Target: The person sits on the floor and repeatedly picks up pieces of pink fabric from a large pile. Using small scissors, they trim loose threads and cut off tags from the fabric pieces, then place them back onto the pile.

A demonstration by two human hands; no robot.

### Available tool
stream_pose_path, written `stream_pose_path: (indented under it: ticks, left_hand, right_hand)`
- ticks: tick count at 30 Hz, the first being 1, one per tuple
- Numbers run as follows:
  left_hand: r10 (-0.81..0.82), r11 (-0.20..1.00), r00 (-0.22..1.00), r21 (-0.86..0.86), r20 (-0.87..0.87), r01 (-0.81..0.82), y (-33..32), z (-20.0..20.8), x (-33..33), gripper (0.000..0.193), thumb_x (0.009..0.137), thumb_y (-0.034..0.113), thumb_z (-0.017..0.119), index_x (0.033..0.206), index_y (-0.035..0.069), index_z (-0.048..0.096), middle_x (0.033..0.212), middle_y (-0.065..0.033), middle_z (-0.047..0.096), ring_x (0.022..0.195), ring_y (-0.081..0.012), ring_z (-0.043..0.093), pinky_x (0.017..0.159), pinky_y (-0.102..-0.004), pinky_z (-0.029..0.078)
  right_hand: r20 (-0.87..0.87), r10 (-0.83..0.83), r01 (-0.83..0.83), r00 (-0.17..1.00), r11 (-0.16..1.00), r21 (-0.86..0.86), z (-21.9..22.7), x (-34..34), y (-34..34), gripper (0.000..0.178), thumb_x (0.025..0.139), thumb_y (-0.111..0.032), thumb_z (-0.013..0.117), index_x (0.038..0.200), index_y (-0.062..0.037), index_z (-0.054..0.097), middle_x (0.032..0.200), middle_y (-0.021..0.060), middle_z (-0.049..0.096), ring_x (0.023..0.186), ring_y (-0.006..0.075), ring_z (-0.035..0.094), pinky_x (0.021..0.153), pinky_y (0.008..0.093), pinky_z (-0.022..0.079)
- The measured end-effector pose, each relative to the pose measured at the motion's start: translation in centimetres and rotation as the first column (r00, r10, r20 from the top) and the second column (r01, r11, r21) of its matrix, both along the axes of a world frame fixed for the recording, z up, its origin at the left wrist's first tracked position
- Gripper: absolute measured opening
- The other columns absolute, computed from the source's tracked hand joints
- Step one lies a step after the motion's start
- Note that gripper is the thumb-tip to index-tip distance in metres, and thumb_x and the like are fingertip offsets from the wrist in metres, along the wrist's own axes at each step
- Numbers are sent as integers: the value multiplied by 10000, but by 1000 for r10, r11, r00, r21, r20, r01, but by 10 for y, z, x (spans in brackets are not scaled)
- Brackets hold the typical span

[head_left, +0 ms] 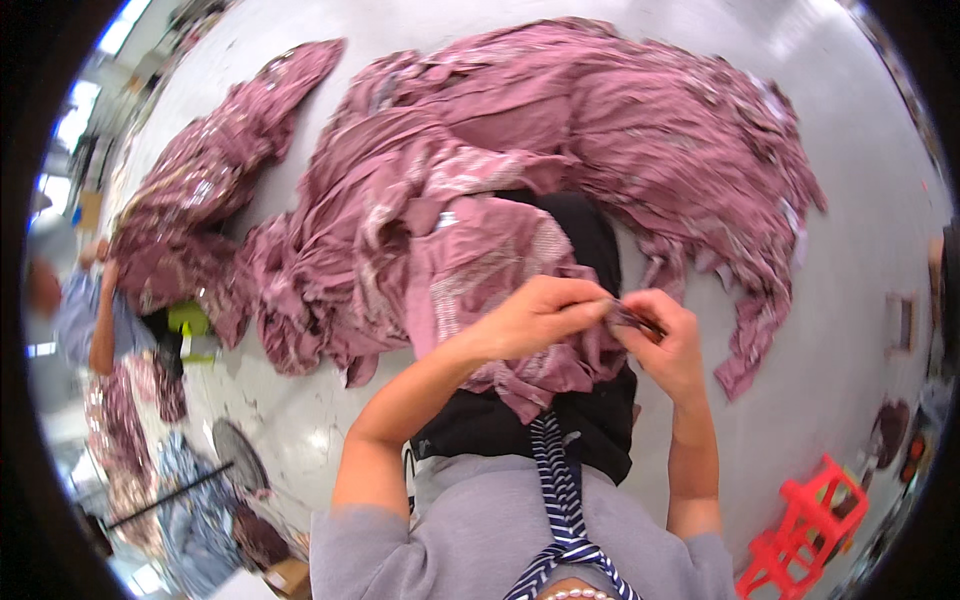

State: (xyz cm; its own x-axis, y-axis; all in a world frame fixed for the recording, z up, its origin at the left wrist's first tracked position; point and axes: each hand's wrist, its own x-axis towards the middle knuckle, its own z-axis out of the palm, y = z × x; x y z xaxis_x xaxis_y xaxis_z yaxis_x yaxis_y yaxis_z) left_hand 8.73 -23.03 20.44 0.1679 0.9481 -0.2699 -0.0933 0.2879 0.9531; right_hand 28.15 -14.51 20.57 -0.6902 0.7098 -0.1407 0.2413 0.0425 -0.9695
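Glossy pale floor (870, 240) surrounds a big mauve cloth heap (620, 110). At the heap's near edge, a patterned mauve piece (490, 250) lies over the person's black-clad lap (592, 228). Right of the heap and nearer the wearer is a red plastic stool (810, 520). Just before the heap, the left hand (550, 312) pinches, its hold unclear; the right hand (668, 342), curled nearly closed, grips a small dark item (636, 320).

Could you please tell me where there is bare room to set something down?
Bare floor lies right of the pink fabric pile, beyond the red stool, and, smaller, between the left forearm and the grey disc. The lap and just ahead are crowded with fabric, the lower left with piled cloth.
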Motion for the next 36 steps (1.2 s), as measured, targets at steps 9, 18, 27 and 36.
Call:
stream_pose_path:
  ticks: [9, 18, 27, 36]
  left_hand:
    - [812, 582, 377, 582, -445, -567, -59, -36, -58, 135, 777, 40, 697, 909, 46, 669, 907, -96, 654, 880, -259, 619, 765, -336, 484]
    - [679, 721, 219, 581, -700, -377, -80, -104, -122, 398, 623, -4, 578, 1017, 41, 616, 1076, -125, 597, 1094, -321, 518, 975, -390, 394]
    - [633, 768, 292, 535, -717, -352, -97, -83, -113, 208, 607, 59, 595, 813, 34, 581, 814, -95, 571, 882, -299, 566, 833, -386, 433]
    - [578, 770, 432, 289, -692, -568, -102, -74, -89, 139, 791, 192, 637, 812, 56, 654, 749, -80, 618, 653, -222, 610, 599, -332, 470]
  right_hand:
    - [115, 133, -145, 984, 983, 108, -2, 13, 13, 186, 776, -35, 698, 935, -27, 601, 730, -56, 547, 603, 3, 395, 521, 158, 307]
    - [-79, 259, -214, 963, 906, 365, -2, -100, -3, 375, 726, -7, 695, 1088, -45, 605, 1045, 65, 649, 763, 116, 593, 630, 219, 466]
    - [209, 403, -414, 891, 532, 739, -51, -159, 7, 243, 686, 23, 650, 902, -75, 598, 837, 56, 550, 736, 267, 607, 619, 358, 491]
    - [120, 350, -306, 929, 545, 781, -51, -122, -13, 229, 653, 31, 645, 863, -53, 608, 840, 61, 587, 766, 240, 621, 638, 344, 506]
